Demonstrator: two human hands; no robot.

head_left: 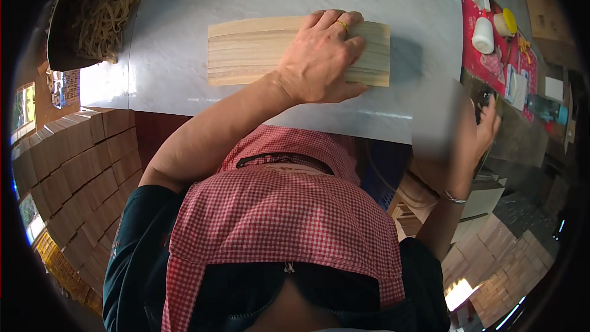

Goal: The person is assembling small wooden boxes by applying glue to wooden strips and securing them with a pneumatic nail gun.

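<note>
A pale rectangular wooden block [249,52] with streaked grain lies lengthwise on the grey tabletop. Across its right half, my left hand [322,55] grips it, fingers curled over the far edge and thumb along the near edge. A yellow ring is on one of its fingers. Off the table's right side, my right hand [482,132] is closed round something dark [483,99], mostly hidden by the fingers and too small to name. A grey blurred patch covers the space beside that hand.
At the far left stands a dark bin [64,31] full of tan strips [114,15]. Stacked wooden blocks [74,160] rise at the left. Right of the table, a red-covered surface holds a white bottle [483,35] and a yellow-lidded jar [506,22]. More wood [498,264] lies at lower right.
</note>
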